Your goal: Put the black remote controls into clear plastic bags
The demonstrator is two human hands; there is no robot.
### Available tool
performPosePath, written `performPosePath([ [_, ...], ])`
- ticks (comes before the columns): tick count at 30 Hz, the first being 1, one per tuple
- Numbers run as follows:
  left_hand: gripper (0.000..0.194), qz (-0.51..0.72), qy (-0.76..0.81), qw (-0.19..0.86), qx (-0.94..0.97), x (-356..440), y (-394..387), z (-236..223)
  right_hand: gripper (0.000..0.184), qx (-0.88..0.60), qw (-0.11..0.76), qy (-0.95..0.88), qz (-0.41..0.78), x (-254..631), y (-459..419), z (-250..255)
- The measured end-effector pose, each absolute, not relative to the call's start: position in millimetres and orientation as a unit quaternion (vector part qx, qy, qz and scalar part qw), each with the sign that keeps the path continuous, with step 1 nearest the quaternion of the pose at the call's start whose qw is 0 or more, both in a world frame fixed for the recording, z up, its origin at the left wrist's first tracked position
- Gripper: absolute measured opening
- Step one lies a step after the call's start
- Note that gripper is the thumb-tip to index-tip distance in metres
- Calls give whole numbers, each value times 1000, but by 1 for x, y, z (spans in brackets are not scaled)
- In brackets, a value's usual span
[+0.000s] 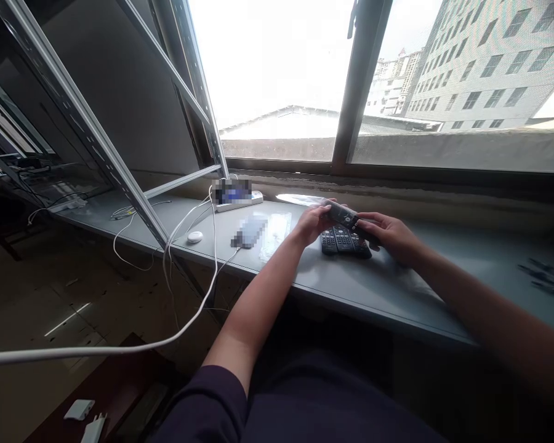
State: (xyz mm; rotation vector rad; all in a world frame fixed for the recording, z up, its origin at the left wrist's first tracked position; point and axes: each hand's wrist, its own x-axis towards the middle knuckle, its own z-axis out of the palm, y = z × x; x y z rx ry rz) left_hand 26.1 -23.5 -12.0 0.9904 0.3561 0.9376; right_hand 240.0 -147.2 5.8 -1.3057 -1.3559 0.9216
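A black remote control (343,216) is held above the table between both my hands. My left hand (312,223) pinches its left end, where a clear plastic sleeve (300,200) stretches away to the left. My right hand (393,235) closes its fingers on the right end of the same remote. Just below, black remotes (345,242) lie side by side, buttons up, partly hidden by my hands. Flat clear plastic bags (276,232) lie left of my left hand.
On the grey table (332,274), a blurred-out phone (250,232), a round white case (194,237) and a power strip (240,202) stand left. White cables (215,258) hang past the metal frame (96,141). Dark strips (547,277) lie far right; window behind.
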Motion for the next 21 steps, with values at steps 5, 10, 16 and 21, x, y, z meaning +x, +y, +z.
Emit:
performPosePath([
  [5,28,490,167,753,407,24,-20,-10,51,-535,507,-546,399,241,-148,10],
  [10,26,506,163,751,392,25,-25,-6,50,-544,470,-566,403,243,-147,10],
  [16,18,485,151,767,392,27,-36,-2,56,-540,483,-565,396,244,-143,6],
  [21,17,444,142,789,400,29,-39,-4,52,-537,497,-552,400,244,-143,3],
])
